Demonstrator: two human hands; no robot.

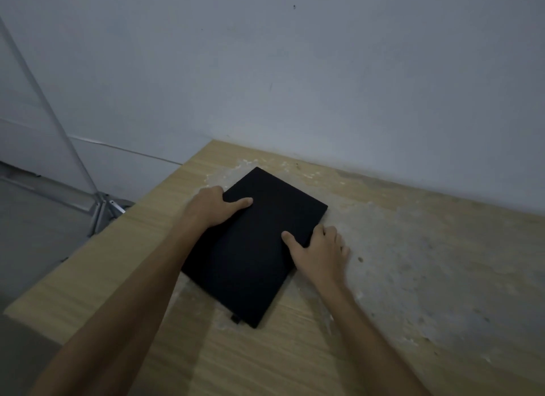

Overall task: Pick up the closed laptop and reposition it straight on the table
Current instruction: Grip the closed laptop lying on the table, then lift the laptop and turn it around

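Your two bare forearms reach in from the lower edge of the view, crossing the near part of the wooden bench point(118, 248). The bench top shows pale wood grain on your left side and a worn, grey, blotchy patch on your right, with whitish flecks scattered across it.

The closed laptop point(253, 248) lies flat on the bench between your hands. It is plain black and sits skewed, its edges running at an angle to the bench edges, one corner pointing toward you and the opposite corner pointing toward the wall. A small dark tab sticks out at its nearest edge.

Your right hand point(320, 248) is clamped on the laptop's right long edge: the thumb lies on the lid and the fingers curl down over the side, touching the bench beside it. Slightly farther off, your left hand point(211, 205) grips the left long edge near the far corner, thumb stretched flat across the lid, fingers wrapped out of sight over the side.

Beyond the laptop, the bench meets a plain pale wall point(324, 71) bearing a few small dark marks. At far left, off the bench, a slanted metal pole point(44, 101) runs down to a bracket near the floor.
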